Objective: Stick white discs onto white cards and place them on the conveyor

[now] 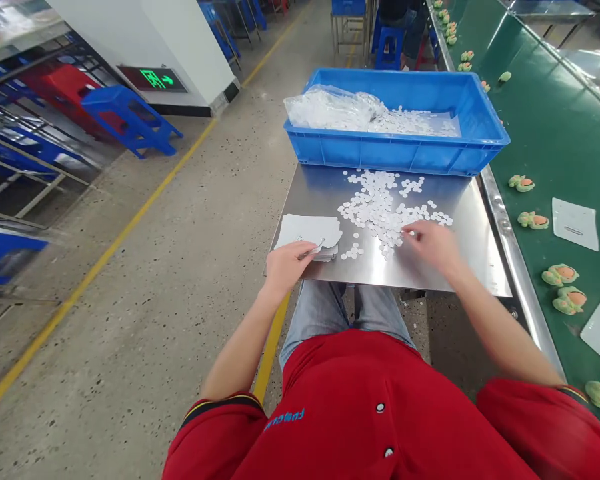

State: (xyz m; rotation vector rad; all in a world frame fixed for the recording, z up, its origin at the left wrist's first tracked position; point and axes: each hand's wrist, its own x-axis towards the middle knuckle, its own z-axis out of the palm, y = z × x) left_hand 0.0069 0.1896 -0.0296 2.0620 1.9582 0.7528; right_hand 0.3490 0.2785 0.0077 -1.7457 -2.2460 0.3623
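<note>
A stack of white cards (pixel 310 229) lies at the left front of the metal table. My left hand (pixel 289 265) is at its front edge, thumb and fingers pinched around something small with a shiny glint, too small to name. To the right, a loose heap of small white discs (pixel 377 203) spreads over the tabletop. My right hand (pixel 434 247) reaches to the heap's right side, fingertips pressed together at the discs. Whatever lies between those fingertips is too small to make out.
At the table's back stands a blue crate (pixel 395 152) holding a clear bag (pixel 330 110) and more white discs. Along the right runs a green conveyor belt (pixel 540 160) with small green plush pieces (pixel 560 275) and white cards (pixel 575 223). Blue stools (pixel 130 120) stand at left.
</note>
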